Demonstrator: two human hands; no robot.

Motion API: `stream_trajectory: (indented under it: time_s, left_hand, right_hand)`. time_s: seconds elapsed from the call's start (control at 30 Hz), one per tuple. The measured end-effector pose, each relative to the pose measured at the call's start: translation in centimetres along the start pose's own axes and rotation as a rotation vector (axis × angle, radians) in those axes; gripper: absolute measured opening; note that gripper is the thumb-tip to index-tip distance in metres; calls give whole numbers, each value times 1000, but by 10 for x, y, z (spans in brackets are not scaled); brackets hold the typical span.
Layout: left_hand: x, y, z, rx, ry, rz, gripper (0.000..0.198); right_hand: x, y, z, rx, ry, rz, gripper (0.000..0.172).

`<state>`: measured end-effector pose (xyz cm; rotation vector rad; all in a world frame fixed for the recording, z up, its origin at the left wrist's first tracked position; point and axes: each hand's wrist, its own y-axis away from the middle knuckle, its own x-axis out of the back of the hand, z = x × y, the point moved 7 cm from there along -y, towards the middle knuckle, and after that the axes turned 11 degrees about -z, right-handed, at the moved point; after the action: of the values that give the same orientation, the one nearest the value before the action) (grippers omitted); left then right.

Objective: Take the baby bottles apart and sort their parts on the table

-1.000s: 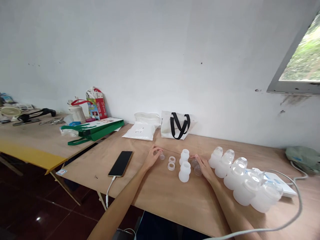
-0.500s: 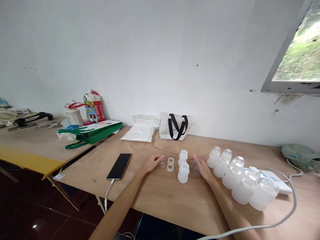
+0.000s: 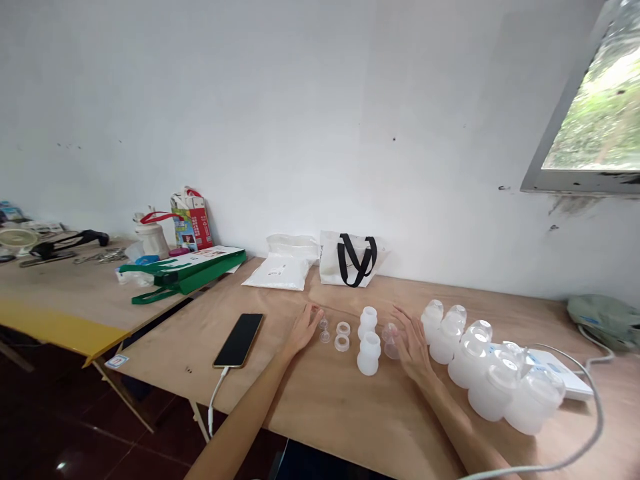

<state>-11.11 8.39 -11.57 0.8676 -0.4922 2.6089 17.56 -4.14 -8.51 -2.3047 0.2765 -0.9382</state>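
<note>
A white wall fills the view, with a window at about 1 o'clock showing green leaves. A long wooden table runs along the wall, and a second table with a yellow edge stands at about 10 o'clock. On that second table lies a green bag.

On the wooden table, a white tote bag with black handles and a white packet sit against the wall at 12 o'clock. A black phone lies at about 10 o'clock, with a white cable plugged in. A cluster of frosted white bottles stands at about 2 o'clock.

Two more white bottles stand at 12 o'clock, a near bottle and a far bottle. The left hand is open with its fingers spread, gripping nothing, at about 11 o'clock. The right hand is also open and empty, at about 1 o'clock.

Two white rings lie just left of the bottles. Small clear cones sit just beside the left fingertips, and clear cups sit just beside the right hand.
</note>
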Motion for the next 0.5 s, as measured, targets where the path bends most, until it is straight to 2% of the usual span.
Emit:
stream_trajectory:
  time_s: [0.07,0.13,0.2,0.33,0.5]
  left_hand:
    - [-2,0,1,-17,0,-29,43]
    - [-4,0,2,-29,-2,-63,46]
    - [-6,0,3,-34,-8,-95,48]
    - [-9,2,7,-47,-38,-148,49]
    - [-9,4,10,-65,-56,-155,48]
  right_hand:
    - [0,12,-33,226,161,24,32]
    - [-12,27,-65,489,364,-15,40]
    - [-25,35,-82,610,503,-86,44]
    - [-39,32,-80,607,592,-189,47]
    - [-44,25,-63,582,578,-229,46]
